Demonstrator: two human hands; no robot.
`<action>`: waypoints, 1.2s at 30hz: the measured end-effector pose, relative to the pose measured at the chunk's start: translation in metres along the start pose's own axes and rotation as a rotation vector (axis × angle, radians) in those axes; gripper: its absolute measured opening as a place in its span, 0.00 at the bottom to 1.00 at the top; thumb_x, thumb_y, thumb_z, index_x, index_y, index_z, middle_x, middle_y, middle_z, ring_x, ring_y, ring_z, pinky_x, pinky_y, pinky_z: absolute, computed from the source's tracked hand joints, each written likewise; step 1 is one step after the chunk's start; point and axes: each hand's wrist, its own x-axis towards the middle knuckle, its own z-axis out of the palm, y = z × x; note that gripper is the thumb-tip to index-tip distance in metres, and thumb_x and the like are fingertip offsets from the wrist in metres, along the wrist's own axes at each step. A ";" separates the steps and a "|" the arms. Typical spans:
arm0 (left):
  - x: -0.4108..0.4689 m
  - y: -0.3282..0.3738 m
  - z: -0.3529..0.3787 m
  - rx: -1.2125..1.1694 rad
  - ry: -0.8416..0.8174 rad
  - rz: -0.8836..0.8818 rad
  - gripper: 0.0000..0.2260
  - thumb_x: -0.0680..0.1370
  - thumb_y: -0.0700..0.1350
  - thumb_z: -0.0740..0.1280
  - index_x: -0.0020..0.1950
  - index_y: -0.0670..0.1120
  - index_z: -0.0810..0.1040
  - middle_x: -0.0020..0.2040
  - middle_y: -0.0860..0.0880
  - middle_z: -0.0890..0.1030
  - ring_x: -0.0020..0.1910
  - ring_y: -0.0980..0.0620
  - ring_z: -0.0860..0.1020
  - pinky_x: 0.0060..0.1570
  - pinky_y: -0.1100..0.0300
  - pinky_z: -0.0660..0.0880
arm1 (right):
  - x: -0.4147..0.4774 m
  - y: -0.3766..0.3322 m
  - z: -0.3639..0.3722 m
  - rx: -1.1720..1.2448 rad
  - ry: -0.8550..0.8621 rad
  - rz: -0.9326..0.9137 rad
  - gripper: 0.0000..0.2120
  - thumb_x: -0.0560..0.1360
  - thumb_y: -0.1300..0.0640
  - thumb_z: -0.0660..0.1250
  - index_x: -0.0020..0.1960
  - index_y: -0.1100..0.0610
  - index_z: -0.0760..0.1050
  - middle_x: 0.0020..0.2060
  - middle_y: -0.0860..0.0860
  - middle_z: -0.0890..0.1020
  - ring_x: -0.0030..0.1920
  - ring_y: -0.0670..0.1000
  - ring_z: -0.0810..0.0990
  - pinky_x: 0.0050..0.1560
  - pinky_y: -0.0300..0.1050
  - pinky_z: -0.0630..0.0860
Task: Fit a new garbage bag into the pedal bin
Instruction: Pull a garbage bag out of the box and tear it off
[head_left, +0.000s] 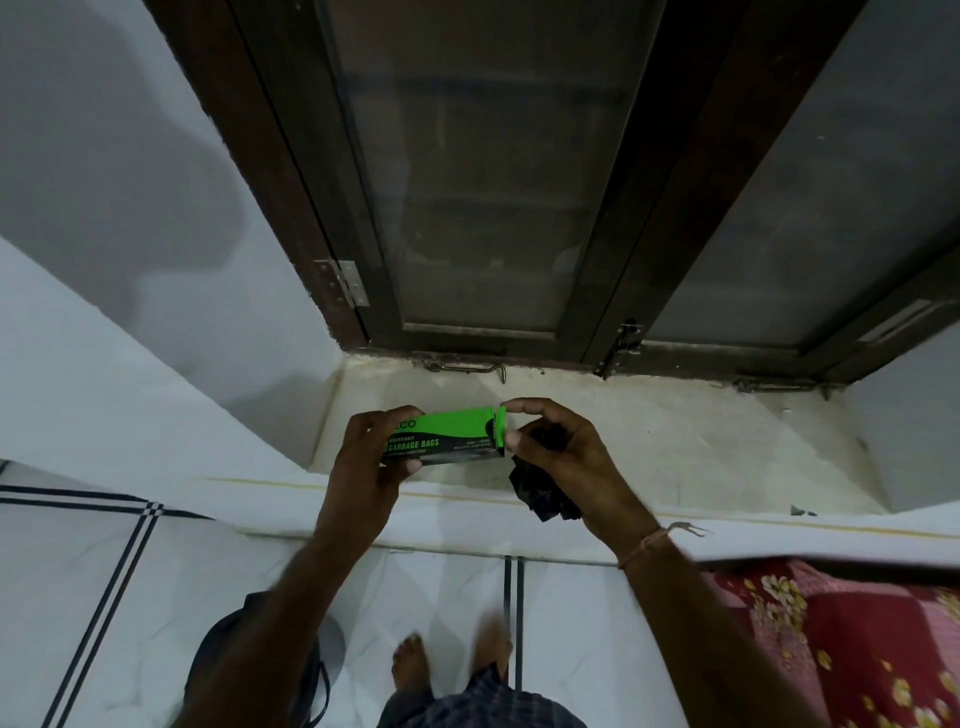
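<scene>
Black bag (545, 493) bunched in my right hand (561, 457), clamped under the lower fingers. Box (441, 436) lies lengthwise between my hands, open flap (500, 427) toward the right thumb and forefinger; left hand (374, 457) wraps the far end. Bin (270, 660), I judge, sits below my left forearm.

The green and black box (441, 435) reads "GARBAGE BAGS" in green capitals; other print is too small.
</scene>
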 end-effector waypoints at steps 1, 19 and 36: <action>0.000 0.000 -0.001 0.004 0.000 0.000 0.26 0.74 0.31 0.73 0.70 0.46 0.76 0.62 0.43 0.74 0.59 0.48 0.78 0.55 0.75 0.72 | 0.000 0.000 0.000 -0.007 0.005 -0.004 0.15 0.78 0.62 0.72 0.64 0.55 0.80 0.46 0.70 0.81 0.45 0.57 0.82 0.51 0.48 0.82; -0.004 0.004 0.000 0.054 -0.057 -0.034 0.25 0.74 0.31 0.73 0.68 0.50 0.78 0.63 0.48 0.73 0.57 0.53 0.78 0.52 0.76 0.74 | 0.014 0.002 -0.011 -0.233 -0.106 -0.006 0.05 0.78 0.64 0.72 0.53 0.63 0.80 0.43 0.59 0.82 0.45 0.50 0.81 0.52 0.47 0.79; -0.004 -0.004 0.009 0.021 -0.073 -0.049 0.25 0.75 0.32 0.73 0.69 0.49 0.77 0.63 0.46 0.74 0.59 0.48 0.80 0.55 0.55 0.82 | 0.017 0.018 -0.009 -0.211 -0.001 0.085 0.03 0.78 0.67 0.70 0.52 0.64 0.81 0.39 0.46 0.82 0.33 0.40 0.80 0.40 0.38 0.77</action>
